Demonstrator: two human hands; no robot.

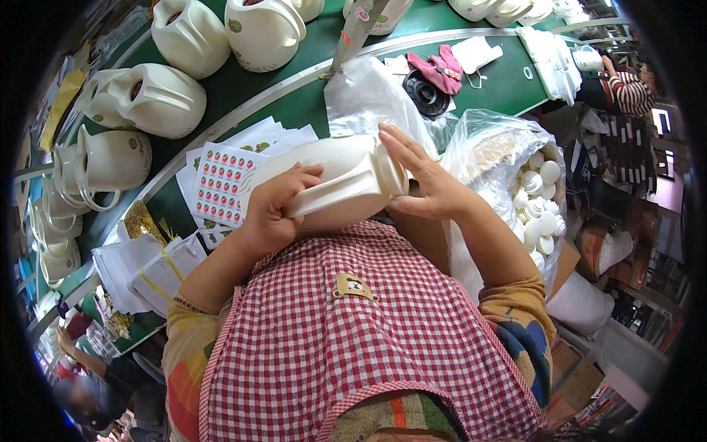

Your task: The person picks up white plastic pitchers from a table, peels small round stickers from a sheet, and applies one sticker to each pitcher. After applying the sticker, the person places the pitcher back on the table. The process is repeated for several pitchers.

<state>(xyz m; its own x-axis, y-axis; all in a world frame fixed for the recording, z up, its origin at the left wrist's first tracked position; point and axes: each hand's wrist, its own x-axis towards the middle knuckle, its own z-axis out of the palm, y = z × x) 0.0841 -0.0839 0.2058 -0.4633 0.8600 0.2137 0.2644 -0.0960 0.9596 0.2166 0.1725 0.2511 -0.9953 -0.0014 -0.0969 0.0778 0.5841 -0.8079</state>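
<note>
A cream-white vacuum jug [324,158] lies tilted on its side in front of my apron, its top end toward the right. My left hand [276,202] is closed around its handle [335,190]. At the top end, my right hand [427,177] grips the rounded rim, thumb below and fingers stretched over the upper side. Whether a separate lid sits under that hand I cannot tell. Close to my right forearm is a clear plastic bag [479,151] holding several white round lids [541,214].
Several cream jugs [169,99] stand on the green table [294,103] beyond a metal rail. Sheets of red-and-green stickers [221,180] lie left of the held jug. A black round part [426,92], a pink cloth [445,70] and stacked white bags [549,62] are at the back right.
</note>
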